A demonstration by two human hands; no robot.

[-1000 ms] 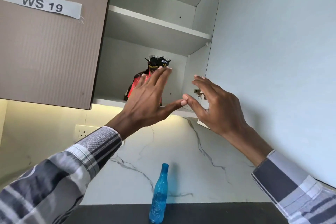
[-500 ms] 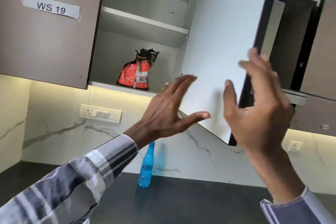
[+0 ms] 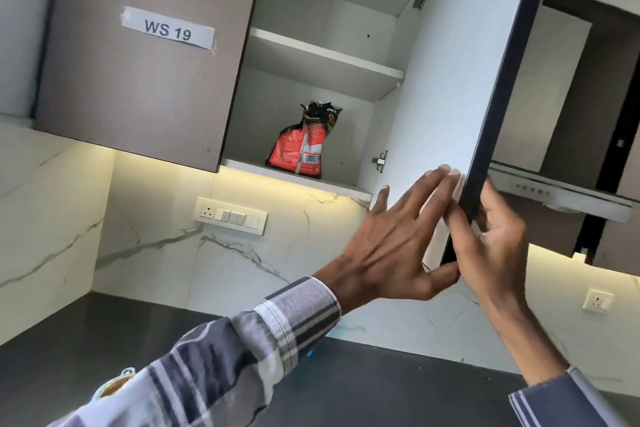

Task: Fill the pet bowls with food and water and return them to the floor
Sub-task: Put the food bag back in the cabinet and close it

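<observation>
Head view, looking up at a wall cupboard. Item: food bag (image 3: 304, 146), red and black, upright on the lowest shelf of the open compartment, long axis vertical, crumpled black top uppermost and leaning slightly right, barcode facing the room. Cupboard door (image 3: 446, 87) swung out on the right, its dark edge toward the camera. Left hand (image 3: 388, 253): fingers spread, tips laid flat on the door's pale inner face, nothing held. Right hand (image 3: 491, 246): thumb on the dark edge, fingers behind the panel, pinching the door's lower corner. Change from half a second earlier: both hands, then open in the air short of the door, are now on it; the door stands wider and the blue bottle is no longer visible. Surroundings: closed door (image 3: 138, 55) to the left labelled "WS 19"; switch plate (image 3: 230, 216) on the marble backsplash; dark countertop (image 3: 104, 333) below; range hood (image 3: 561, 194) to the right. Obstruction: none between the hands and the bag.
</observation>
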